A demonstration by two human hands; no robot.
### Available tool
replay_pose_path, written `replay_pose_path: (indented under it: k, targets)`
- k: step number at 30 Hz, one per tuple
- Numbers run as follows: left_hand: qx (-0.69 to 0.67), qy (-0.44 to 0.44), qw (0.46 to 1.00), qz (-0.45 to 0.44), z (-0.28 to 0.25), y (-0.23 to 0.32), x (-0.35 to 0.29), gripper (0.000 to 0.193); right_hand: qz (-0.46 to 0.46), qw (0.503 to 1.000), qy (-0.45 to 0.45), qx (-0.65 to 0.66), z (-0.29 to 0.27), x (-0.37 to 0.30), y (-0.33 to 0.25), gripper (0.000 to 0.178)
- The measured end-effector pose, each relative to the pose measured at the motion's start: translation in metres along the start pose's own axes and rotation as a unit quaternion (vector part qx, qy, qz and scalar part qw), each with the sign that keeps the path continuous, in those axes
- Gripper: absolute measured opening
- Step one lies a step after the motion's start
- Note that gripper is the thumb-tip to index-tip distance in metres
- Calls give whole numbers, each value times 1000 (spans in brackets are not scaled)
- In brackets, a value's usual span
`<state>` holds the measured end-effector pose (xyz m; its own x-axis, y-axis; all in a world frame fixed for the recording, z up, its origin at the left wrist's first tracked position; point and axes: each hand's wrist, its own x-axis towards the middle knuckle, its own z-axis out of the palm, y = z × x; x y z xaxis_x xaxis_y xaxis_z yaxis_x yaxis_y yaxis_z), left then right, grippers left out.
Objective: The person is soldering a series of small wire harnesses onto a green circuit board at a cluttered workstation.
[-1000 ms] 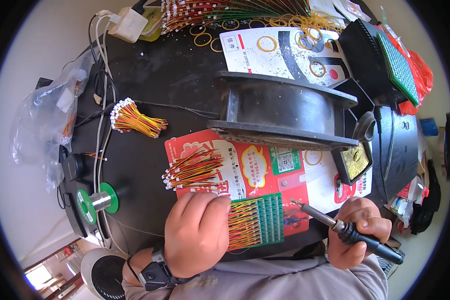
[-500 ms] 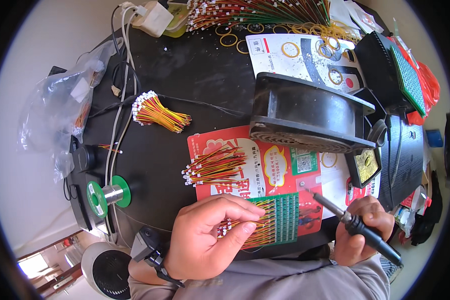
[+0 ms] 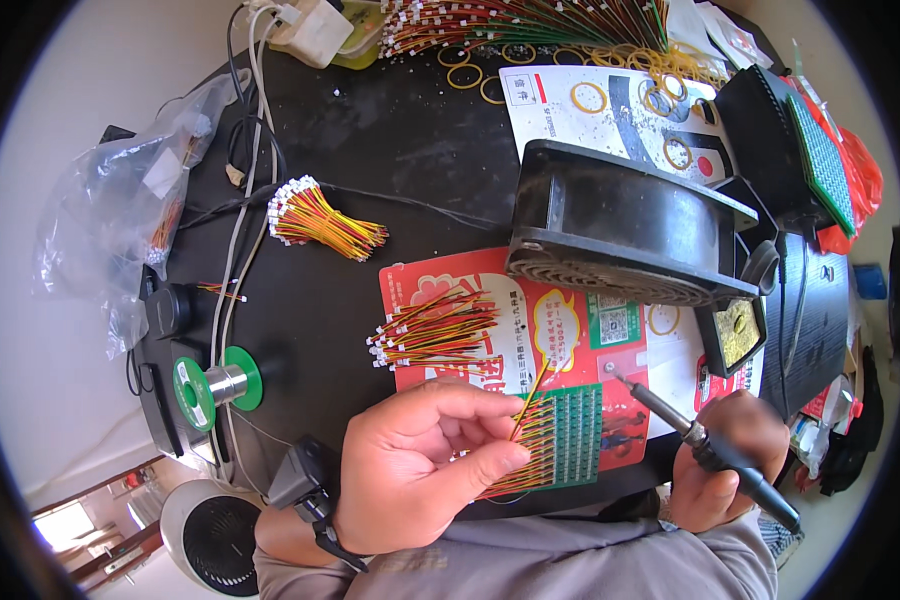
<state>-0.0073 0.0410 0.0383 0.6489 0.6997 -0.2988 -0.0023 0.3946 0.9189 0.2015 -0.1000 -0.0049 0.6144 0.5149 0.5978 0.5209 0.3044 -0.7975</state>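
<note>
Between the thumb and fingers of my left hand (image 3: 410, 465) is a short red-and-yellow wire (image 3: 532, 398), its end sticking up past the fingertips. Under and beside that hand lies a green circuit board (image 3: 578, 435) with rows of wires attached along it; the hand hides its left part. My right hand (image 3: 700, 490) is wrapped around the dark handle of a soldering iron (image 3: 735, 468). The iron's tip points up and left, just right of the board's upper corner. Beyond my left hand, loose wires with white connectors (image 3: 435, 335) rest on a red printed sheet (image 3: 625, 358).
A black fan (image 3: 620, 225) stands behind the sheet, with a brass-coloured tip cleaner (image 3: 740, 335) at its right. On the left are a solder spool (image 3: 215, 388), cables, a wire bundle (image 3: 325, 222) and a plastic bag (image 3: 110, 225). Rubber bands (image 3: 465, 76) and more wires lie at the back.
The wire in my left hand now points upward, away from me; before, it lay low at the fingertips. My fingers have shifted around it. The soldering iron stays in nearly the same place.
</note>
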Motion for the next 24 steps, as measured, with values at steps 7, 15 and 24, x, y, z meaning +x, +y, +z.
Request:
replay_pose_path:
  k: [7,15,24]
  targets:
    - [-6,-5,998,-63,4,5,3,16,3,999,-16,46,1,-1,0,48]
    - [73,-17,992,98,-5,-7,9,5,-74,993,-81,52,-1,4,12,42]
    - [289,21,932,216,10,-7,15,13,8,989,-129,68,-16,6,2,41]
